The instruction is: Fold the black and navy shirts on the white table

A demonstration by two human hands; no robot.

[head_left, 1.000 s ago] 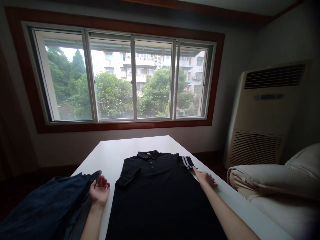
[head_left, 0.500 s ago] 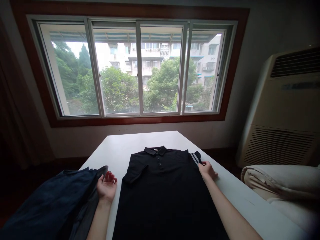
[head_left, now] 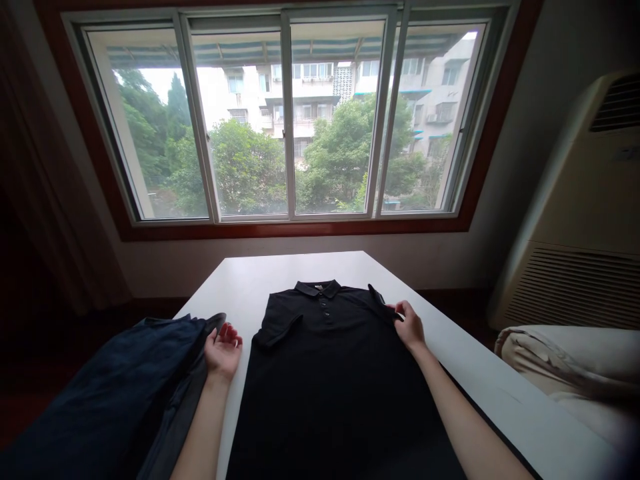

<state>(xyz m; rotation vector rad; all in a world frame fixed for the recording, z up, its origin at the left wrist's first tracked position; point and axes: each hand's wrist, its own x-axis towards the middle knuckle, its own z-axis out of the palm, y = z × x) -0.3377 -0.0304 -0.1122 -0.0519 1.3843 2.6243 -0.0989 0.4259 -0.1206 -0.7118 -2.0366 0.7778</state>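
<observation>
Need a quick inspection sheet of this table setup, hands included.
surface: white table, shirt and clothes lying on it
job's things: black polo shirt flat, collar away from the person
clutter: dark blue garment over grey cloth at the table's left edge
grips: right hand pinches the shirt's sleeve; left hand open, palm up, beside the shirt
cables: nothing seen
surroundings: window ahead, air conditioner and bedding right

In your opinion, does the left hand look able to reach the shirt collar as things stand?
Probably yes. The left hand lies open beside the black polo shirt, and the collar looks within reach, with nothing lying over the shirt between them. The right hand is away at the far sleeve.
</observation>
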